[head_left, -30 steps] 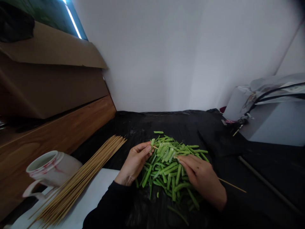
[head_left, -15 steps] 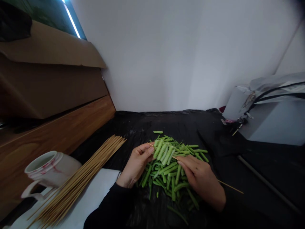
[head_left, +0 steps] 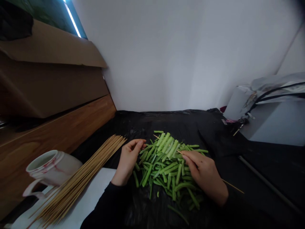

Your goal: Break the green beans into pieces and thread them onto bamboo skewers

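My right hand (head_left: pixel 206 173) pinches a thin bamboo skewer (head_left: pixel 233 186) whose rear end sticks out behind the wrist. Several green bean pieces (head_left: pixel 168 144) sit side by side on it, pierced crosswise, and its tip pokes out at their left. Off the skewer, my left hand (head_left: pixel 130 159) is at the left edge of a heap of cut green beans (head_left: pixel 166 178). Its thumb and fingers are drawn together; whether a piece is between them is hidden. The skewered row is held just over the back of the heap.
A bundle of bamboo skewers (head_left: pixel 83 178) rests aslant on white paper (head_left: pixel 100 183) at the left, against a white mug (head_left: pixel 57 168). Black plastic sheeting (head_left: pixel 162 121) covers the table. A cardboard box (head_left: pixel 54 86) stands at left, and a grey box with cables (head_left: pixel 274 121) at right.
My left hand has let go of the skewer's tip end and moved left to the heap's edge. The skewered row has shifted slightly right and tilted, still held by my right hand.
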Demonstrator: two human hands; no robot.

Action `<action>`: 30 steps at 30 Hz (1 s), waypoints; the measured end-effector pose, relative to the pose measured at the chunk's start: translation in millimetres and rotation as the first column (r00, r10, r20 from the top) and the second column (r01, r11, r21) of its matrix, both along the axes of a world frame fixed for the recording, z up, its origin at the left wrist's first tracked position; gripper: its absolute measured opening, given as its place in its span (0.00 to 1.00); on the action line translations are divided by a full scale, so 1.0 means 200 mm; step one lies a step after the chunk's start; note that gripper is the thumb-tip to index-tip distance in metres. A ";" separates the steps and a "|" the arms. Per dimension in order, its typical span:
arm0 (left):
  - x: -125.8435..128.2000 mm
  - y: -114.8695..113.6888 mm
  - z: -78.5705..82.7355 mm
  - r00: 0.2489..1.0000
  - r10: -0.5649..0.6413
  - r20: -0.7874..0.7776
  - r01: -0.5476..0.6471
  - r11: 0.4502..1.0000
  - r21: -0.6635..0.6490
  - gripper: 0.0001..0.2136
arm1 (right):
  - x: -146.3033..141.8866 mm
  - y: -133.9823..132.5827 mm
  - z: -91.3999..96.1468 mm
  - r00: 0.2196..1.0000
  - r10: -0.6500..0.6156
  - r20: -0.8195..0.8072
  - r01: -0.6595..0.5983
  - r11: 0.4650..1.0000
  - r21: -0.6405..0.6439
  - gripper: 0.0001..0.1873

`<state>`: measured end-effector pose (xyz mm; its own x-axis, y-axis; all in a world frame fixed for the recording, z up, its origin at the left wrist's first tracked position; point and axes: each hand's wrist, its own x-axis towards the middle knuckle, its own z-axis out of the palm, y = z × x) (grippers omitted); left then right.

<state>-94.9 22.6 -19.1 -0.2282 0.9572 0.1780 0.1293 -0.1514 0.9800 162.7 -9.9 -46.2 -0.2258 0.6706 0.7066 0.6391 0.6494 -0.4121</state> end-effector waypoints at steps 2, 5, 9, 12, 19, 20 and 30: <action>-0.03 0.01 -0.02 0.967 0.023 -0.253 -0.023 1.000 0.006 0.09 | 0.00 0.00 0.00 1.000 0.000 0.005 0.000 1.000 0.002 0.13; -0.05 0.01 -0.04 0.793 0.012 -0.610 -0.043 0.998 -0.037 0.05 | 0.00 0.00 0.00 1.000 0.003 0.010 -0.003 1.000 0.015 0.13; -0.06 -0.02 -0.04 0.594 -0.078 -0.800 -0.057 0.989 -0.138 0.05 | 0.01 0.00 0.00 1.000 0.004 0.028 -0.004 1.000 0.016 0.14; -0.07 -0.03 -0.03 0.537 -0.117 -0.836 -0.085 0.978 -0.191 0.05 | 0.00 0.00 0.00 0.999 0.011 0.039 -0.011 1.000 0.008 0.14; -0.06 -0.03 -0.03 0.541 -0.123 -0.832 -0.049 0.983 -0.177 0.03 | 0.00 -0.01 0.01 0.999 0.011 0.031 -0.010 1.000 -0.006 0.14; -0.06 -0.03 -0.03 0.558 -0.107 -0.823 -0.046 0.986 -0.159 0.04 | 0.00 -0.01 0.01 0.999 0.009 0.031 -0.009 1.000 -0.002 0.14; 0.01 -0.02 0.03 0.994 -0.078 0.083 0.084 0.994 -0.073 0.11 | 0.00 -0.01 0.00 0.997 0.028 0.068 -0.027 0.999 -0.019 0.13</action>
<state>-93.4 19.4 -12.9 -0.1602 0.9832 0.0879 0.0409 -0.0823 0.9958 162.6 -12.9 -45.5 -0.2913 0.6763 0.6766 0.6482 0.6597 -0.3803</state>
